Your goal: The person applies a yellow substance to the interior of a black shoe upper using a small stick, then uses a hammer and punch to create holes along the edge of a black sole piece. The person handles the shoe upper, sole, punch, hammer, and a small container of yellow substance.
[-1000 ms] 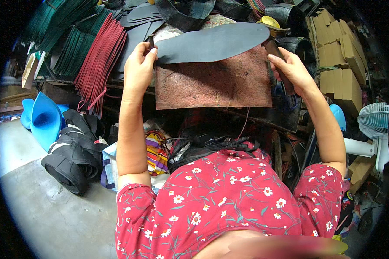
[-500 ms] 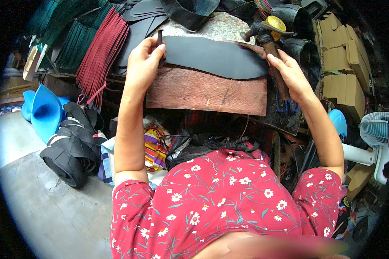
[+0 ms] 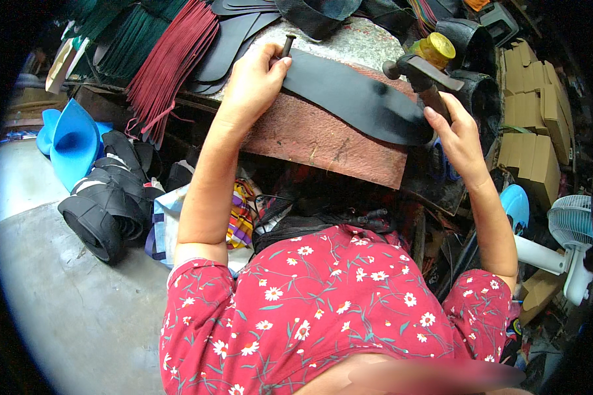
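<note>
A flat black shoe sole [image 3: 362, 99] lies on a reddish-brown block [image 3: 323, 146] at the front of the bench. At the sole's left end my left hand [image 3: 255, 85] is closed around a dark metal punch [image 3: 288, 45], whose flat head sticks up above the fingers. My right hand [image 3: 460, 135] grips the dark handle of a hammer [image 3: 425, 77] beside the sole's rounded right end. The hammer's head is up, apart from the punch. The punch's lower tip is hidden by my left hand.
Black sole pieces [image 3: 227, 49] and bundled red strips [image 3: 174, 56] are stacked at the left. A yellow round container [image 3: 436, 49] stands behind the hammer. Cardboard boxes [image 3: 530, 158] and a fan [image 3: 570, 220] are on the right. Blue foam pieces [image 3: 76, 148] lie far left.
The view has turned, so the bench sits slanted and further right. The hammer has tilted, its handle now foreshortened. Both hands keep their holds on the punch and the hammer.
</note>
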A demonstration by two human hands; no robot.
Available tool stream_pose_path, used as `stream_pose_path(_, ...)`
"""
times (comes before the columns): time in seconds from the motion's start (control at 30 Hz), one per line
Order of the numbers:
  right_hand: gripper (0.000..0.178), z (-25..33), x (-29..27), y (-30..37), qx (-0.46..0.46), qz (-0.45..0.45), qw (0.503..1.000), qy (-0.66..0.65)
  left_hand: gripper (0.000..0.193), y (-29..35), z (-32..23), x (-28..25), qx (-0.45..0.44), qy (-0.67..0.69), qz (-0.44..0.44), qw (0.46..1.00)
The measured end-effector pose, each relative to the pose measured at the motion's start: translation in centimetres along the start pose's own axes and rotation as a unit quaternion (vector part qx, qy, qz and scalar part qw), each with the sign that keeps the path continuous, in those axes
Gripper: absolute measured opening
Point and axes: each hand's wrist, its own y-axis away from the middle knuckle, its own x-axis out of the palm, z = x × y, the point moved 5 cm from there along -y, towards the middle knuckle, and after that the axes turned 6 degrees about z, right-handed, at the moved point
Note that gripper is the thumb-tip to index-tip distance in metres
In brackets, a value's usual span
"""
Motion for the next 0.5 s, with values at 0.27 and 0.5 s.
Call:
stream_pose_path(0.27, 0.036, 1.9, 0.9, 0.3, -0.002, -0.019, 0.980, 0.197, 0.029, -0.1, -2.7, -0.2, 0.026, -0.079, -0.031, 0.996)
stream_pose_path(0.5, 0.034, 2.6, 1.5, 0.2, -0.012, -0.019, 0.962, 0.271, 0.019, -0.6, -3.5, -1.8, 0.018, 0.297, -0.098, 0.950)
